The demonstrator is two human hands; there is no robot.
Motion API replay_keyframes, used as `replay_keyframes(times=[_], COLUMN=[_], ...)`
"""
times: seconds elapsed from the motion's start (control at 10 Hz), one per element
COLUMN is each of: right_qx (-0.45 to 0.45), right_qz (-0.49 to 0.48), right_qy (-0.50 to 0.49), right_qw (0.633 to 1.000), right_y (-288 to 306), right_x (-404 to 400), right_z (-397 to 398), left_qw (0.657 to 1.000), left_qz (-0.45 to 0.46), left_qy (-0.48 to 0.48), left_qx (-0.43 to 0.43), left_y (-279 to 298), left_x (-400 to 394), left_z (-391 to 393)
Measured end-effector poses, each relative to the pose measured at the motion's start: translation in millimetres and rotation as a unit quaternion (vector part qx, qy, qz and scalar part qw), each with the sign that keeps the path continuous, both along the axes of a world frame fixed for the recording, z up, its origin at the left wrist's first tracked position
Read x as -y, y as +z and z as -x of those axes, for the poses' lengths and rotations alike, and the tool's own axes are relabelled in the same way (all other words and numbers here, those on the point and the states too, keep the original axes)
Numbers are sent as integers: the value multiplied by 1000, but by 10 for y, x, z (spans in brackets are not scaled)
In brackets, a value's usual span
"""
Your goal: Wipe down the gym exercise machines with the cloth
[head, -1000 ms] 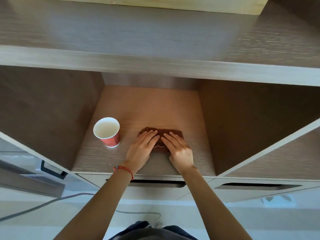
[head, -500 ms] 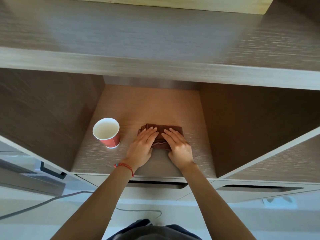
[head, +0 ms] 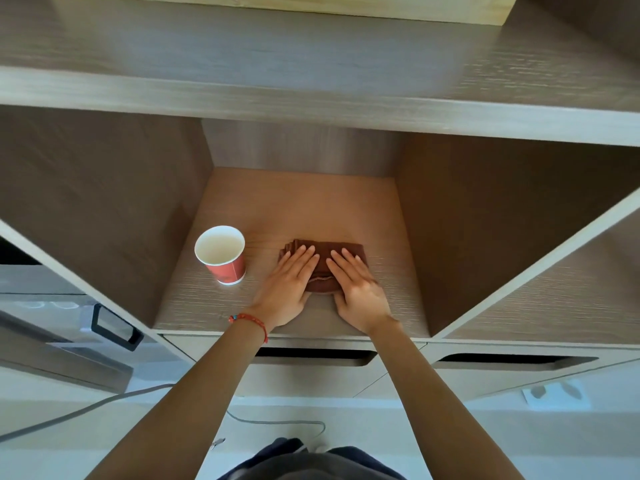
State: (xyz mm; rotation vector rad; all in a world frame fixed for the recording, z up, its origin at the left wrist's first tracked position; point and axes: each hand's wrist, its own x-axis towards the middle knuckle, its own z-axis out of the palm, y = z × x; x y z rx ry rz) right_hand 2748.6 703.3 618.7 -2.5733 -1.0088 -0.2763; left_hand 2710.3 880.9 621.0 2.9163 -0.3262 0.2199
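Your left hand (head: pixel 289 285) and right hand (head: pixel 356 289) both lie flat on the folded brown cloth (head: pixel 323 258), fingers straight and close together, palms down. Neither grip is clenched: you are pressing the cloth, not grasping it. The cloth sits on the floor of the middle cubby of a wooden shelf (head: pixel 311 102), a little right of centre and towards the front edge. A red paper cup (head: pixel 221 254) stands upright just left of the cloth, apart from your left hand. You wear a red bracelet (head: pixel 251 322) on the left wrist. Below the cubby a drawer (head: pixel 311 368) shows a dark handle slot, and a grey cable (head: pixel 104 405) runs across the pale floor.
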Motion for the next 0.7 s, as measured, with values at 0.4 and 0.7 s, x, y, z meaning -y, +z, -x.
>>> replay_keyframes(times=[0.4,0.7], right_qx=[-72,-121], right_qz=[-74,-42], right_qy=[-78,-150], right_qw=[992,980], right_y=[185,418], right_x=[83,33], right_z=[368,695], left_qw=[996,994], left_qz=[74,101], left_qy=[47,44], left_qx=[-4,-18], left_y=[25,198], left_x=[146,181], left_z=[267,449])
